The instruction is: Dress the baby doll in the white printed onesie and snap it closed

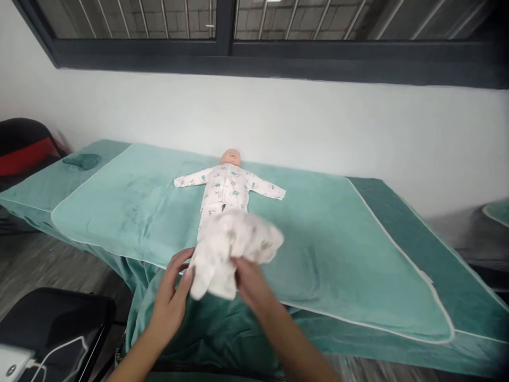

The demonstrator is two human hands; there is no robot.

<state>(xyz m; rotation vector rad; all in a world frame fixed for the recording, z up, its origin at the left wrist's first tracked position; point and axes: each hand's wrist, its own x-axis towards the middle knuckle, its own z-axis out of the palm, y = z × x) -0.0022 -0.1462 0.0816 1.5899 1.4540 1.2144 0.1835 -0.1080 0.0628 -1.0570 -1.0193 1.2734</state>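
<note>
A doll (231, 157) lies on its back on the green bed cover, arms spread. It wears a white printed baby top (227, 185) and matching trousers (210, 215), partly hidden. In front of its legs, my right hand (254, 286) is closed on a bunched white printed baby garment (226, 244). Motion blurs this cloth, and its exact kind is unclear. At the cloth's left edge, my left hand (170, 292) is cupped with thumb and fingers apart. Whether its fingertips touch the cloth is hard to tell.
The green padded bed (358, 276) runs along a white wall (302, 122) beneath a dark window frame (254, 55). A black chair (59, 323) at lower left bears a white device with a cable (16, 363). A black and red chair (27, 148) stands farther left.
</note>
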